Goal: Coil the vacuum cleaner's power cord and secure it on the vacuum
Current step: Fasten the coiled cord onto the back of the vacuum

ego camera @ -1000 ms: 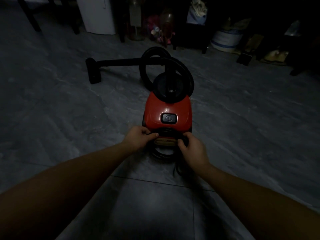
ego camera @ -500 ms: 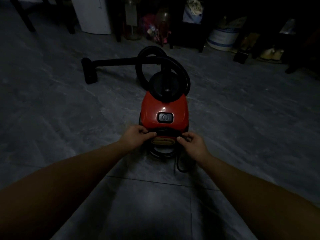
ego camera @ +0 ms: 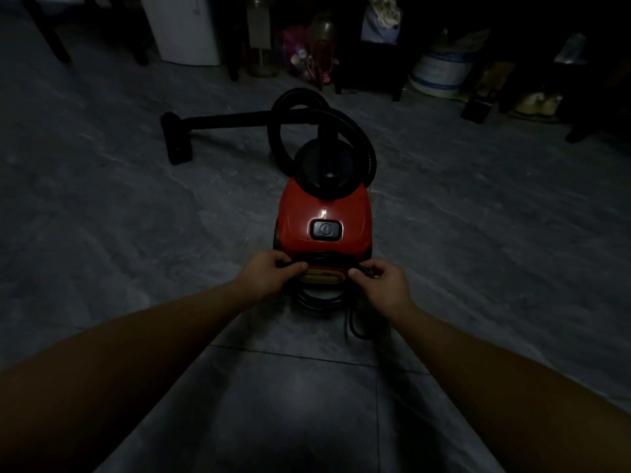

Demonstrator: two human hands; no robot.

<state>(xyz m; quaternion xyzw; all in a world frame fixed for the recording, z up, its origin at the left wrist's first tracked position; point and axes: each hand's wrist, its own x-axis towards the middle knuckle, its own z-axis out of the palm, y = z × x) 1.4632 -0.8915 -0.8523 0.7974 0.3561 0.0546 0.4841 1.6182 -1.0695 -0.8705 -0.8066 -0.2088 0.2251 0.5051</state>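
A red canister vacuum (ego camera: 322,213) stands on the dim grey floor in the middle of the head view, its rear end towards me. The black power cord (ego camera: 319,299) hangs in loops around the rear of the vacuum, and a further loop of it lies on the floor lower right. My left hand (ego camera: 271,273) pinches the cord at the vacuum's rear left corner. My right hand (ego camera: 380,279) pinches it at the rear right corner. The room is dark, so the cord's plug end cannot be made out.
The black hose (ego camera: 321,124) curls over the vacuum's front and its wand with floor nozzle (ego camera: 176,138) lies to the far left. A white appliance (ego camera: 186,29), a bucket (ego camera: 438,75), shoes and dark furniture legs line the back. Grey tiled floor (ego camera: 102,233) surrounds the vacuum.
My right hand has slid a little outward along the cord at the rear right corner. My left hand keeps its grip. The view has shifted slightly.
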